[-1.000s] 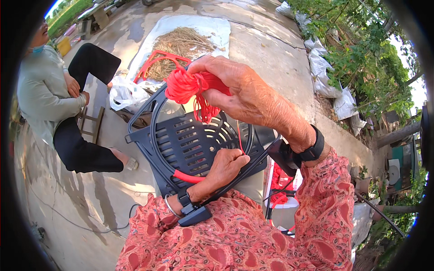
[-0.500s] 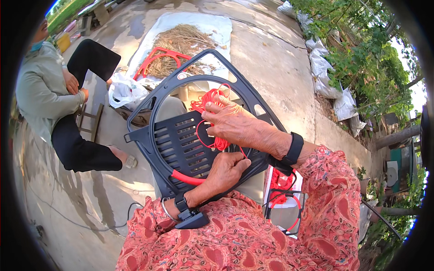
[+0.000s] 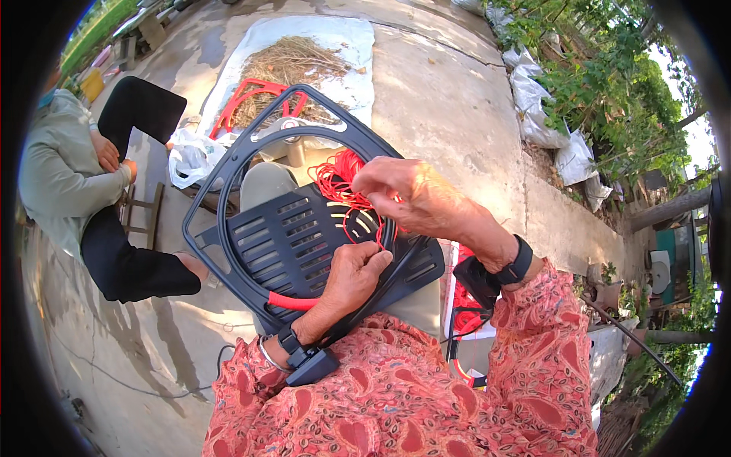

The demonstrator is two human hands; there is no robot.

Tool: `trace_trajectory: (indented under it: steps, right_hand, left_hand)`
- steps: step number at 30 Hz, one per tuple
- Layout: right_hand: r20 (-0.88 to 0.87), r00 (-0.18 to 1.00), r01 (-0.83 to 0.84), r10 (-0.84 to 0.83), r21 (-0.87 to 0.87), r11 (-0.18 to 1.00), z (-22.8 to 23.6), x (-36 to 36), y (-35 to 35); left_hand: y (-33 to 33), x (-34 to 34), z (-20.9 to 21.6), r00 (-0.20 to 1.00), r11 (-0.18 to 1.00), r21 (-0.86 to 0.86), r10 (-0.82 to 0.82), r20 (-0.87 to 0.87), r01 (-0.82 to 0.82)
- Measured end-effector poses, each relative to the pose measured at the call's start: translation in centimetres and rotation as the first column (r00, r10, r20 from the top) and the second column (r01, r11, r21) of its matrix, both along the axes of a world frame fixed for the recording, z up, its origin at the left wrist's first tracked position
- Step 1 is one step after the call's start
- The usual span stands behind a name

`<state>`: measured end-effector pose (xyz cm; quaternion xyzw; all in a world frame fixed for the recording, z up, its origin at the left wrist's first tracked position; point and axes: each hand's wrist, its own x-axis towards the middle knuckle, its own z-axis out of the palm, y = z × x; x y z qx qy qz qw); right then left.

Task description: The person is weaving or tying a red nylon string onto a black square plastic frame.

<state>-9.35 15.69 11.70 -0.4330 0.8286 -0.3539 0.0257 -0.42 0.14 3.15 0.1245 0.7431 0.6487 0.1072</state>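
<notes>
A dark plastic frame (image 3: 222,221) with a round inner ring lies tilted over my lap, a slotted dark panel (image 3: 285,240) below it. My left hand (image 3: 352,276) is closed at the ring's near right side, thumb and fingers pinching a strand of red cord. Loose loops of the cord bundle (image 3: 335,181) hang at the ring's far right, by the fingers of my right hand (image 3: 411,196). Those fingers are curled round the bundle's edge, their tips partly hidden. A red wrapped stretch (image 3: 292,302) covers the ring beside my left wrist.
A person (image 3: 72,175) sits at the left, hands together. Beyond the frame, a red frame (image 3: 247,93) and dry stalks (image 3: 293,61) lie on a white sheet (image 3: 358,91). A white plastic bag (image 3: 190,158) is near the seated person. White sacks (image 3: 533,99) line the plants.
The dark frame has shifted left and tilted, and my left hand has moved left with it. My right hand has drawn slightly right, and the cord bundle sits looser at its fingertips.
</notes>
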Motion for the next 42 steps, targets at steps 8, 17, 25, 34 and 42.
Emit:
trace_trajectory:
  steps: [8, 17, 25, 34, 42]
  right_hand:
    - [-0.464, 0.798, 0.564, -0.384, 0.351, 0.748, -2.2, 5.0, 2.9]
    - [-0.306, 0.794, 0.604, -0.525, 0.498, 0.622, -2.9, 4.8, 2.4]
    - [-0.145, 0.744, 0.654, -0.652, 0.363, 0.664, -3.7, 5.4, 1.9]
    - [0.315, 0.521, 0.669, -0.793, 0.426, 0.609, -3.1, 2.0, 3.2]
    - [0.285, 0.644, 0.435, -0.71, 0.627, 0.646, 1.3, 6.8, 4.7]
  left_hand:
    - [0.2, -0.3, -0.7, 0.996, 0.994, -0.065, 0.088, 0.016, -0.087]
    - [0.5, -0.1, -0.5, 0.996, 0.993, -0.084, 0.083, 0.015, -0.082]
    - [0.3, 0.3, -0.5, 0.997, 0.99, -0.119, 0.071, -0.029, -0.074]
    - [0.8, 0.3, -0.5, 0.991, 0.973, -0.202, 0.098, -0.093, -0.115]
    - [0.0, 0.0, -1.2, 0.996, 0.992, -0.096, 0.087, 0.01, -0.085]
